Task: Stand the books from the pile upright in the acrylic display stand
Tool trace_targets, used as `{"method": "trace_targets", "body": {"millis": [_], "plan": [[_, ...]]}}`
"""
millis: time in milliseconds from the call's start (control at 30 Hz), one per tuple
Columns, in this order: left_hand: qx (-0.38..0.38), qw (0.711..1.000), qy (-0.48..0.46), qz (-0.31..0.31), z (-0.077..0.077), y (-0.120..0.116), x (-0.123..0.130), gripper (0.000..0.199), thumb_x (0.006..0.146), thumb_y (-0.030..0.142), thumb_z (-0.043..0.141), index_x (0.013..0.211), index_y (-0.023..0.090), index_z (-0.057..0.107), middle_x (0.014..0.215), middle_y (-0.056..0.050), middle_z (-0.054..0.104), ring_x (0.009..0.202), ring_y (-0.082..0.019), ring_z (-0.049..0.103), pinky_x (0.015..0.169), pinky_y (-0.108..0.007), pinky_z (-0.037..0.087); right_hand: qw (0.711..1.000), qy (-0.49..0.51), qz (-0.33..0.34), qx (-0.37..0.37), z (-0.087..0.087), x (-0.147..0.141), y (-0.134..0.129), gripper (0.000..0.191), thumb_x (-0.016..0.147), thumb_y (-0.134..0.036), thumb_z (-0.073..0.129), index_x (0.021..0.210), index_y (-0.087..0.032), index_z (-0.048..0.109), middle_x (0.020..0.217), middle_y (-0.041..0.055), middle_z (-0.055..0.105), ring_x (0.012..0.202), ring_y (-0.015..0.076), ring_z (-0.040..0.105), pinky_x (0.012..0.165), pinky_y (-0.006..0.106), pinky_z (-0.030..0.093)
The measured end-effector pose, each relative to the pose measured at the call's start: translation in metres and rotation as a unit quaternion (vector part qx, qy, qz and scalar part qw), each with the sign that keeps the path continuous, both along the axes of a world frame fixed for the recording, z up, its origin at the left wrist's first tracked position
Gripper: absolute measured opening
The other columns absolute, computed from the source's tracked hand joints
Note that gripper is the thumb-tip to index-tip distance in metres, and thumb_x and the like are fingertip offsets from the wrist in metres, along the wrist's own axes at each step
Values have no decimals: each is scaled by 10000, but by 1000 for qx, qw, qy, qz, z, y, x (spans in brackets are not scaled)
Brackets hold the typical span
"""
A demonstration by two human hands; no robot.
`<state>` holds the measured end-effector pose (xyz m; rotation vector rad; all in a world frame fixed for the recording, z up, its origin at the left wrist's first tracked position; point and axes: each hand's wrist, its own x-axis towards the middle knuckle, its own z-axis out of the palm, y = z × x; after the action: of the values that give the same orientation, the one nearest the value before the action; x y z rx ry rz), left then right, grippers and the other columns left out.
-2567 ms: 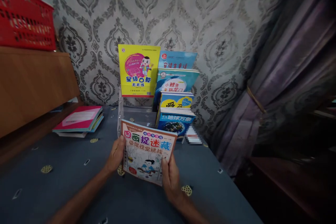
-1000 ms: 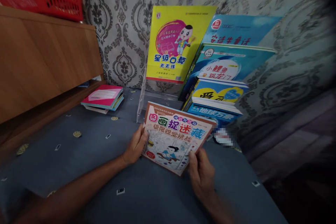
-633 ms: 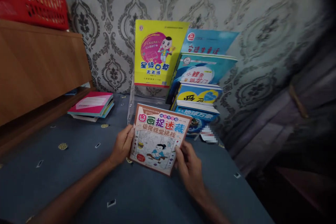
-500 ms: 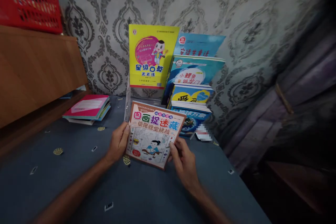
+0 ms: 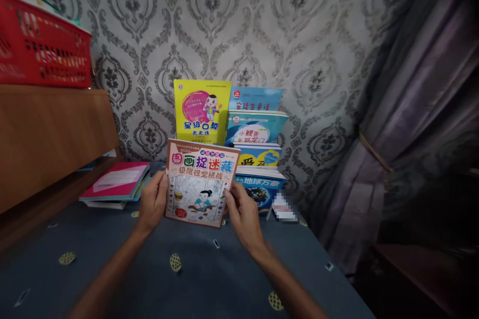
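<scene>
Between my two hands I hold a brown-bordered picture book (image 5: pixel 198 194), its cover facing me and tilted slightly. My left hand (image 5: pixel 152 202) grips its left edge, thumb in front. On the right edge, my right hand (image 5: pixel 243 214) pinches the book with the fingers behind it. Just beyond it stands a yellow book (image 5: pixel 202 109), its lower part hidden by the held book. To the right, a teal book (image 5: pixel 258 127), a light-blue book (image 5: pixel 258 98), a yellow-and-blue book (image 5: pixel 258 156) and a dark-blue book (image 5: pixel 260 192) stand in stepped rows.
A small stack of books with a pink cover (image 5: pixel 116 179) lies at the left on the dark tablecloth (image 5: pixel 202 279). Beside it is a wooden cabinet (image 5: pixel 52 139) with a red basket (image 5: pixel 48 50) on top. A blurred-out white item (image 5: pixel 284 208) and a tied curtain (image 5: pixel 377 149) are at the right.
Both hands have lifted the picture book and carried it forward, so it now overlaps the bottom of the yellow book. The camera view has tilted up and levelled.
</scene>
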<state>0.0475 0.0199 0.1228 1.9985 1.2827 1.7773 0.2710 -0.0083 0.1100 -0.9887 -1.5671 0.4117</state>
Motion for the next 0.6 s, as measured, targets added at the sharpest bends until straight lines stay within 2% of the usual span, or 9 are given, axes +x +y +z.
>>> {"method": "trace_targets", "body": {"millis": [300, 433, 600], "plan": [[58, 994, 70, 57, 21, 18, -9, 305, 998, 357, 369, 797, 206, 541, 797, -21, 582, 745, -172, 518, 697, -276, 381, 998, -19, -27, 46, 23, -4, 20, 268, 980, -364, 439, 1105, -206, 616, 1012, 86, 742, 854, 232, 691, 723, 308, 512], [106, 990, 65, 72, 49, 33, -8, 285, 987, 340, 391, 797, 200, 551, 788, -19, 579, 745, -169, 522, 707, -278, 384, 993, -27, -58, 96, 45, -5, 42, 253, 970, -353, 443, 1101, -200, 597, 1007, 88, 737, 890, 234, 681, 756, 327, 493], [171, 982, 29, 76, 88, 57, -6, 268, 986, 354, 414, 808, 210, 552, 746, 0, 563, 732, -162, 538, 699, -271, 392, 981, -40, -79, 175, 80, -7, 74, 232, 981, -359, 437, 1082, -204, 577, 837, 38, 671, 727, 195, 628, 678, 321, 475]]}}
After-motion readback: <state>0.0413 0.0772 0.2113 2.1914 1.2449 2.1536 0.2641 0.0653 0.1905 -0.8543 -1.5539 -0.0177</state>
